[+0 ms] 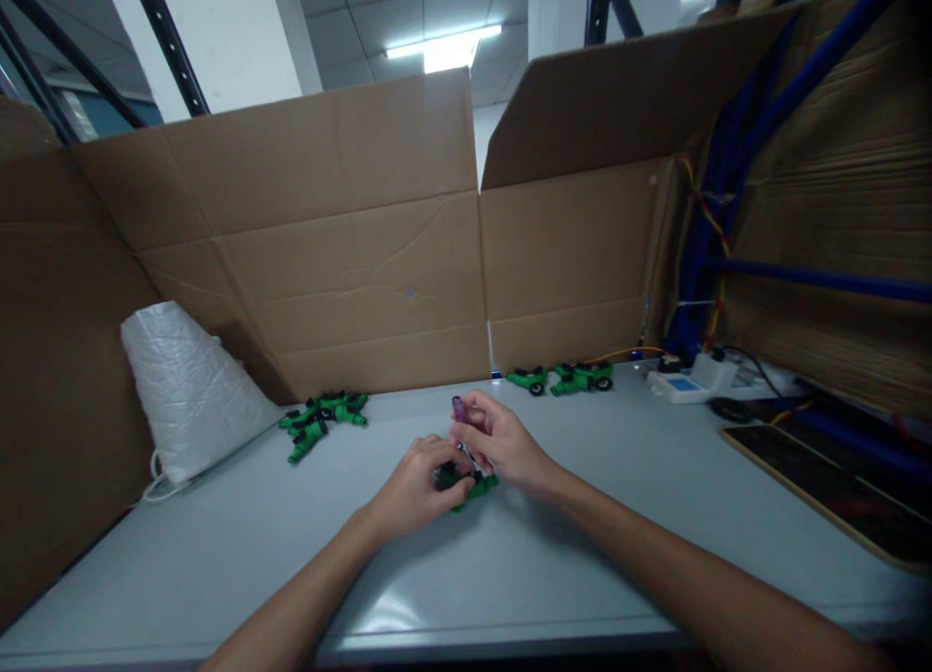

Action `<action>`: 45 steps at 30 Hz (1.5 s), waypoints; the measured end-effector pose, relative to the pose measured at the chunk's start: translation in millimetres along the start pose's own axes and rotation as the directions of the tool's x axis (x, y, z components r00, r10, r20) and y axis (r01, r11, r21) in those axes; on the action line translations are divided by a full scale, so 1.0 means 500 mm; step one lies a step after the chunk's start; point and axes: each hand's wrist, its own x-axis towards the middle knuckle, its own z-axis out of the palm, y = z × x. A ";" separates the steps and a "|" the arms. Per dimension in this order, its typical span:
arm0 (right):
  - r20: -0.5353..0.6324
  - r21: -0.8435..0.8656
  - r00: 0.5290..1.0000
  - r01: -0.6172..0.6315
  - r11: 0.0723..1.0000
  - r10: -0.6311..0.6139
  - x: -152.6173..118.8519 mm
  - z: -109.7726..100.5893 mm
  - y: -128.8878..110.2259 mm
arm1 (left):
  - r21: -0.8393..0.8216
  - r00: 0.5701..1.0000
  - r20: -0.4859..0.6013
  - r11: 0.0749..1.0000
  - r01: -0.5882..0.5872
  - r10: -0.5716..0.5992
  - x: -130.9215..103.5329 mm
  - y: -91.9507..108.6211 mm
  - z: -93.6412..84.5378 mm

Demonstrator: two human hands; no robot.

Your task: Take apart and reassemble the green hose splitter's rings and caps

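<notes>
My left hand (426, 483) is closed on a small green toy vehicle (477, 490) with black parts, holding it low over the grey-white table. Its fingers hide much of the toy. In my right hand (502, 442) is a screwdriver with a purple handle (458, 409), pinched between thumb and fingers. The screwdriver stands nearly upright, and its thin metal shaft points down at the toy. Whether the tip sits in a screw is too small to make out.
Several green toy parts (324, 417) lie in a group at the back left, beside a white bag (193, 390). Green toys with black wheels (582, 377) stand at the back right. A power strip (681, 385) and a dark tray (822, 487) are at right. Cardboard walls (349, 264) enclose the table (291, 555).
</notes>
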 end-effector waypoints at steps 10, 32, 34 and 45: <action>0.032 -0.063 0.999 0.020 0.998 -0.019 -0.008 0.010 -0.015 | 0.009 0.999 0.023 0.999 -0.045 0.045 0.003 -0.006 0.001; 0.037 -0.120 0.999 -0.035 0.992 0.039 -0.005 0.002 -0.005 | -0.011 0.984 -0.032 0.985 0.173 -0.173 0.002 0.012 -0.001; 0.043 -0.140 0.998 -0.037 0.989 0.043 -0.004 0.001 -0.003 | -0.004 0.981 -0.020 0.981 0.192 -0.192 0.002 0.012 0.000; 0.003 -0.110 0.999 -0.037 0.993 0.038 0.000 -0.002 -0.005 | 0.048 0.988 -0.028 0.987 0.152 -0.151 -0.001 0.000 0.000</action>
